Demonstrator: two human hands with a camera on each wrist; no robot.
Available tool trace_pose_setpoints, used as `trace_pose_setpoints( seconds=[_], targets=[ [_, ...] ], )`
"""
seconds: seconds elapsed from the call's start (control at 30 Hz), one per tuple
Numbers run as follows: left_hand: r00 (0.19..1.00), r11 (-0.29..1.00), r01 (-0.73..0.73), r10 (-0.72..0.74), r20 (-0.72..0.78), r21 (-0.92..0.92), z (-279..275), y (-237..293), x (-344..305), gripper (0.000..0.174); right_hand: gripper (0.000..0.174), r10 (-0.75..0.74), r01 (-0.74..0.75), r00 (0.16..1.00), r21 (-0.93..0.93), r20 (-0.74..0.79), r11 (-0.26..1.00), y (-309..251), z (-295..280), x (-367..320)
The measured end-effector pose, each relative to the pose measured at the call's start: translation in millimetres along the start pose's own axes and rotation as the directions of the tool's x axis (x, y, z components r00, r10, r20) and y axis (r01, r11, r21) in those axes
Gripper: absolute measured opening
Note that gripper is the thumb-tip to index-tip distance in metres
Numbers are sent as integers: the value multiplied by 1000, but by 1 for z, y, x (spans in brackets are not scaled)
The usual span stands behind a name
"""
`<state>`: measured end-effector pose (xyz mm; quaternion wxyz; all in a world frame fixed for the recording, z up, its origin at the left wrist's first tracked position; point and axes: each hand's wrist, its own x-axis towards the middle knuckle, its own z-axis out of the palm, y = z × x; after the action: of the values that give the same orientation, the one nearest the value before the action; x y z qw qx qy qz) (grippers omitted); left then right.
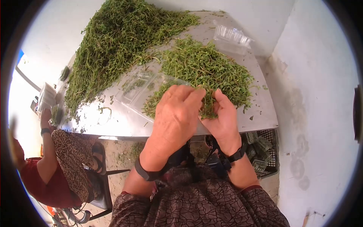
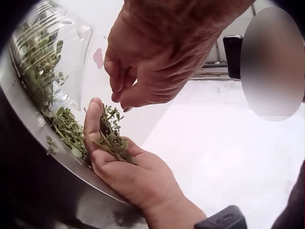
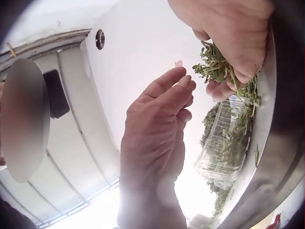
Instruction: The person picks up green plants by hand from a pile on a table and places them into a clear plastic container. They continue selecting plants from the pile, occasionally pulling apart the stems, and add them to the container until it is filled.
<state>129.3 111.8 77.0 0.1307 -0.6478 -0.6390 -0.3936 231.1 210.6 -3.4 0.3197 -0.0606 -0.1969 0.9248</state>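
My left hand (image 1: 174,113) is over the table's front edge, back facing up. In the left wrist view its fingers are curled with the fingertips together, and I see no stem between them. Palm up beside it, my right hand (image 1: 224,123) grips a small bunch of leafy green stems (image 1: 208,108). In the right wrist view the bunch (image 3: 212,64) sticks out from the right hand's fingers, a short gap from the left fingertips. Behind both hands lies a loose pile of greens (image 1: 211,68). An open clear plastic box (image 1: 138,92) with some greens is left of the left hand.
A larger heap of greens (image 1: 117,41) covers the back left of the metal table (image 1: 264,113). Clear containers (image 1: 232,38) stand back right. A black crate (image 1: 270,162) with packed boxes is below the right edge. Another person (image 1: 49,174) sits at the left.
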Motion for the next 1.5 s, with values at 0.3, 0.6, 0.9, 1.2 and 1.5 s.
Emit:
trace_pose_setpoints(
  seconds=[0.3, 0.6, 0.9, 1.2, 1.5],
  targets=[
    [1000, 982, -17, 13, 26, 188, 15, -9, 4, 24, 38, 71, -61, 992, 98, -100, 993, 1, 8, 3],
    [981, 964, 169, -185, -59, -204, 5, -16, 3, 17, 43, 60, -88, 985, 180, 159, 980, 1, -5, 4],
    [961, 989, 150, -148, -233, -9, -49, -33, 1, 17, 45, 39, -50, 996, 122, 86, 991, -1, 2, 2],
    [947, 944, 312, -318, 43, 104, -71, -58, -20, 18, 46, 30, -39, 996, 113, 81, 993, -3, 3, 2],
    [985, 987, 130, -140, 104, 100, -68, -73, -26, 17, 47, 31, -46, 993, 132, 113, 990, -2, 1, 1]
  ],
)
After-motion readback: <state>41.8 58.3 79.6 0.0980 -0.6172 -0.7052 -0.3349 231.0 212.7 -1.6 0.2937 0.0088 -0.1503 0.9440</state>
